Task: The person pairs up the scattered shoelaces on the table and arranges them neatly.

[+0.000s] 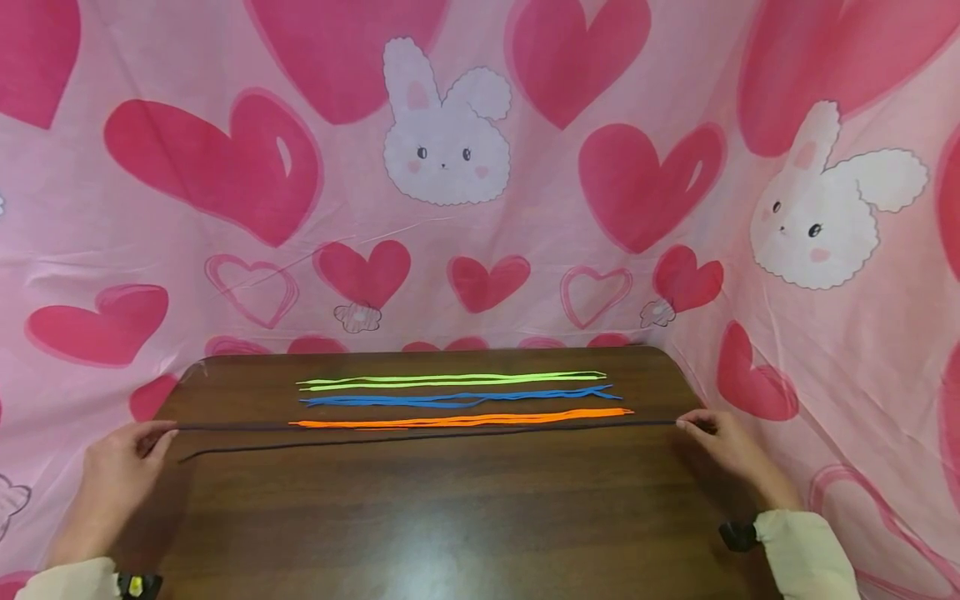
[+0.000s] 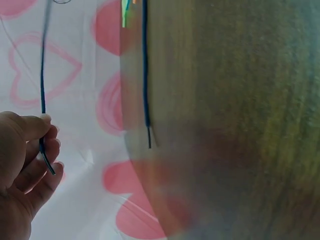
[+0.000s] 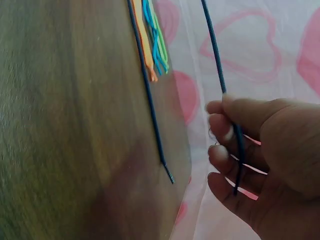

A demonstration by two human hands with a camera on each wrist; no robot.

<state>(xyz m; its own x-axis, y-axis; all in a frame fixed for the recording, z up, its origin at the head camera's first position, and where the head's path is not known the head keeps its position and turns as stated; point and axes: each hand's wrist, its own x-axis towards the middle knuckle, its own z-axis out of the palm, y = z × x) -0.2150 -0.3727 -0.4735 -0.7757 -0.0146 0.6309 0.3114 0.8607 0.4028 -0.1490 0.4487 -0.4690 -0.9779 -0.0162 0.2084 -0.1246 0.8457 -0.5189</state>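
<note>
A dark shoelace stretches across the table between the two hands. My left hand pinches one end of it between thumb and fingertips at the table's left side, the tip hanging down past the fingers in the left wrist view. At the right, my right hand pinches the other end, whose tail runs along the curled fingers. A second dark shoelace lies on the tabletop just nearer to me, its tipped ends visible in both wrist views. In the head view the two laces nearly merge toward the right.
Behind the dark laces lie orange shoelaces, blue shoelaces and lime-green shoelaces in roughly parallel rows. The brown wooden table has rounded far corners. A pink cloth with hearts and rabbits hangs behind and beside it.
</note>
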